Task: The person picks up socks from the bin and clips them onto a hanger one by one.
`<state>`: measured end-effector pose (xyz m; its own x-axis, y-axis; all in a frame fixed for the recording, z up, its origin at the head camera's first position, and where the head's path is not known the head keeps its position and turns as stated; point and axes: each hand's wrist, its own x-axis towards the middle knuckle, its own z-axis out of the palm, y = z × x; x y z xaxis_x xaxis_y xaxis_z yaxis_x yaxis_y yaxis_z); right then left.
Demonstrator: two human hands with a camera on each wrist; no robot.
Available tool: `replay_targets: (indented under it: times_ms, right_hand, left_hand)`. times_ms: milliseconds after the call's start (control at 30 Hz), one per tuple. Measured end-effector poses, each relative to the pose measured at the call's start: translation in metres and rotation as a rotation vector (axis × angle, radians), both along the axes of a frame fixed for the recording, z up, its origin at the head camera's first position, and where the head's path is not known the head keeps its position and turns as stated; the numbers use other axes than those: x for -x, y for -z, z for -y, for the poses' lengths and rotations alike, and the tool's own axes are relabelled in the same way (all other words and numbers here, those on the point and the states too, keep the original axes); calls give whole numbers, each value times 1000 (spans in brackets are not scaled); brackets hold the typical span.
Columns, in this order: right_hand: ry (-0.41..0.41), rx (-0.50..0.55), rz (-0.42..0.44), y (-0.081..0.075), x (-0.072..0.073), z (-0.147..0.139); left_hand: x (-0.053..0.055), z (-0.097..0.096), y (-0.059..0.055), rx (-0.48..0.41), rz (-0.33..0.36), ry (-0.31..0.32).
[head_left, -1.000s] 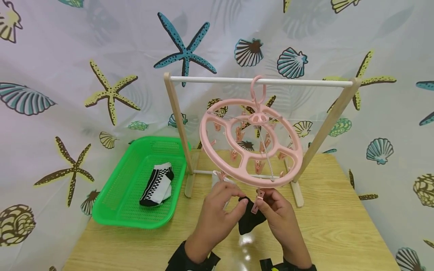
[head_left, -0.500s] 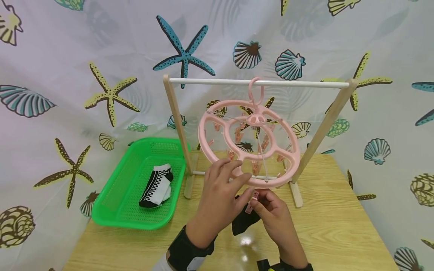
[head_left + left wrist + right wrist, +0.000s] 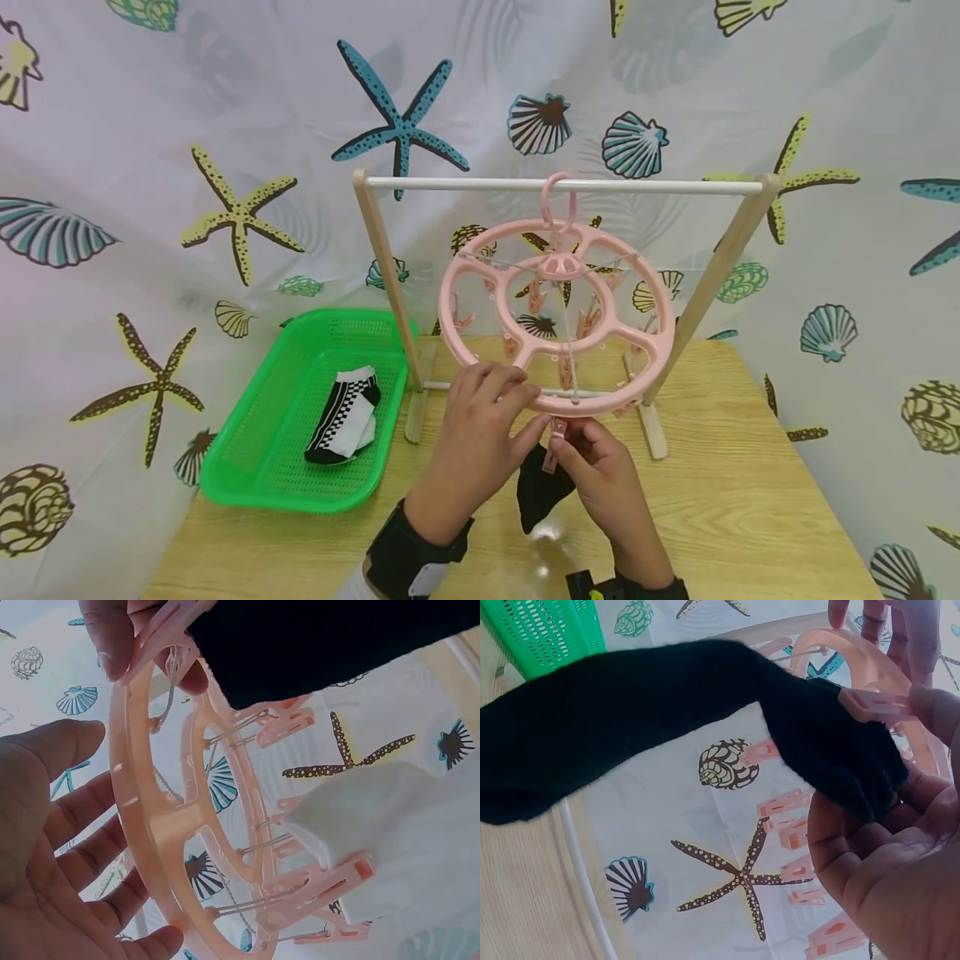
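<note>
A pink round clip hanger (image 3: 558, 402) hangs by its hook from a white rail. My right hand (image 3: 611, 492) pinches one of its pink clothespins (image 3: 552, 454), with thumb on the clip's end and fingers behind a black sock (image 3: 542, 492). In the right wrist view that clothespin (image 3: 877, 705) sits over the edge of the black sock (image 3: 652, 720), whose long part droops away. My left hand (image 3: 480, 450) touches the hanger's front rim with its fingers spread; in the left wrist view their tips reach the ring. A white sock (image 3: 367, 825) hangs at another clothespin (image 3: 322, 892).
On the left of the wooden table (image 3: 750, 500) stands a green basket (image 3: 247, 433) with a black-and-white checkered sock (image 3: 345, 417) in it. A wooden stand (image 3: 390, 283) carries the white rail (image 3: 465, 184). Several unused clothespins (image 3: 566, 371) dangle under the ring.
My left hand has moved from beside the black sock up to the hanger's front rim. The ring has turned slightly. The right hand keeps its pinch at the clothespin.
</note>
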<state>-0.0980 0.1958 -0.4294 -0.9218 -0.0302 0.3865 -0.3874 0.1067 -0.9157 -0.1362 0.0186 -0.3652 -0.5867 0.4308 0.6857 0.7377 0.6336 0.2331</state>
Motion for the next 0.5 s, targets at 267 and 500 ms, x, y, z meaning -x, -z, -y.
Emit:
replay_targets:
  times_ms: [267,500]
  right_hand:
    - [58,-33,71,-2,1,2]
    - [51,-53,62,-2,2,2]
  left_hand:
    - [5,0,-2,74,-17,-18]
    - [6,2,-3,54,5,-19]
